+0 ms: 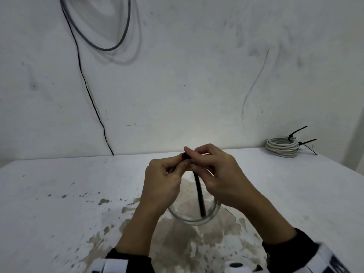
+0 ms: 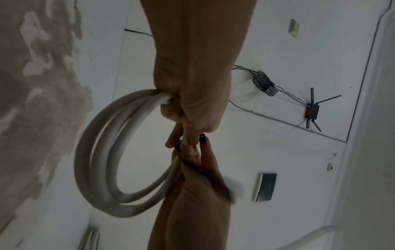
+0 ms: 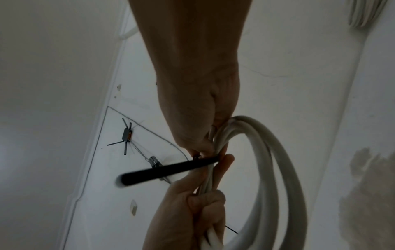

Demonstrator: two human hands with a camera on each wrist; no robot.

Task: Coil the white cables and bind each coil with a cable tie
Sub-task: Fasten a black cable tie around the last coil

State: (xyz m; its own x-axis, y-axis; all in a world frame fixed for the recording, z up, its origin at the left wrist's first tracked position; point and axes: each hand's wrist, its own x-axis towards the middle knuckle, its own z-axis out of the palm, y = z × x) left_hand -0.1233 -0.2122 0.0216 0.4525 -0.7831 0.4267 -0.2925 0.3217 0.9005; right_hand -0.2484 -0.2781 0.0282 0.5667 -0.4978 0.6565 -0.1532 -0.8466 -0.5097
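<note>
A white wall (image 1: 197, 75) stands behind a white table (image 1: 59, 194), scuffed and smudged with grey marks. The tabletop is worn near the front, with brownish patches (image 1: 187, 243) where the paint is gone. A thin black wire (image 1: 86, 89) runs down the wall to the table's back edge, and a grey loop (image 1: 118, 36) hangs at upper left. The wrist views show a router (image 2: 312, 109) with antennas mounted on a white surface. Light is dim and even.

Head view is showing dim, flat light w/ soft detail; wrist views are running darker, noisy, edges bending, tie (image 3: 169, 170) smearing.
</note>
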